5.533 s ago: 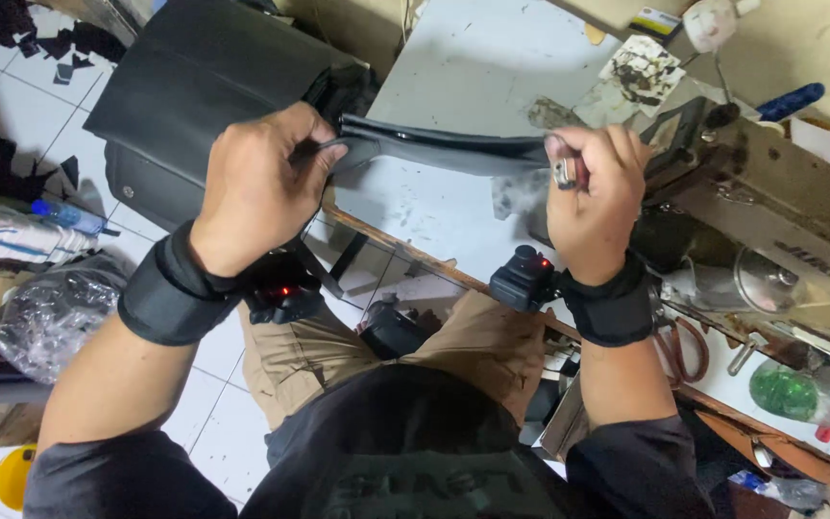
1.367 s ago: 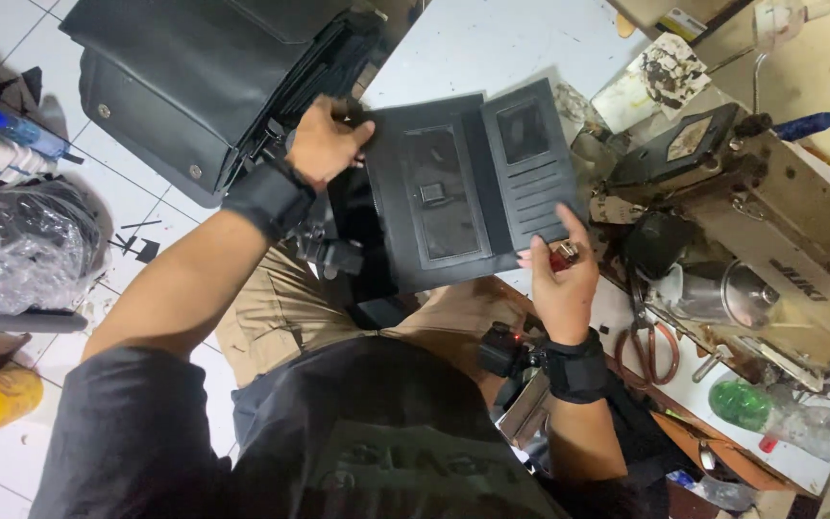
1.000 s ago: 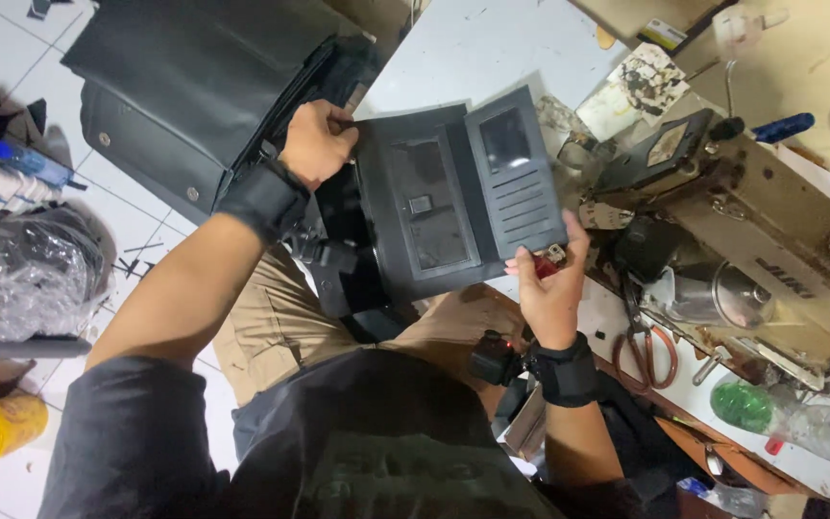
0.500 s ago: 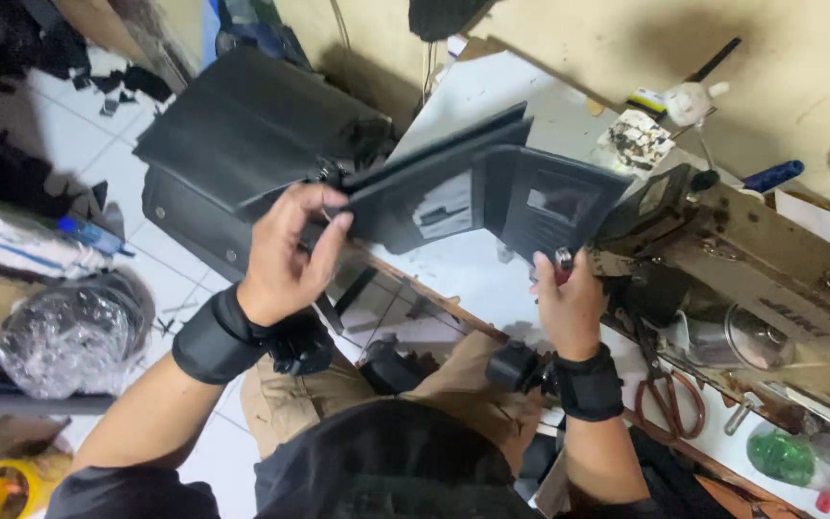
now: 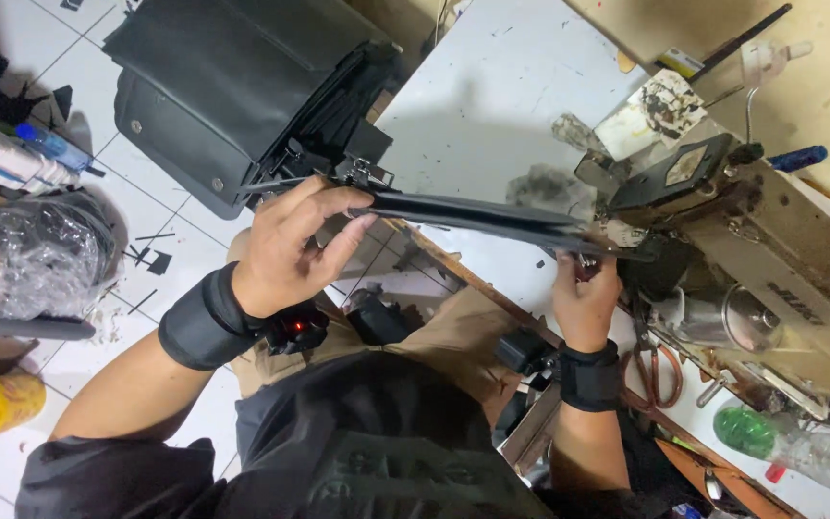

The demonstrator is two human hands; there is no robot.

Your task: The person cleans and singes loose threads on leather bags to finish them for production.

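Both hands' fingers grip a flat black panel point(image 5: 492, 213): left hand point(image 5: 290, 250), right hand point(image 5: 585, 300).

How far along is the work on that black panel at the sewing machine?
Done: nothing finished shows. In hand: left hand and right hand hold the flat black panel edge-on beside the sewing machine. Left: the black bag sits apart on the floor.

Both hands, left hand point(image 5: 285, 252) and right hand point(image 5: 585, 300), hold a black panel point(image 5: 477, 212) (edge-on).
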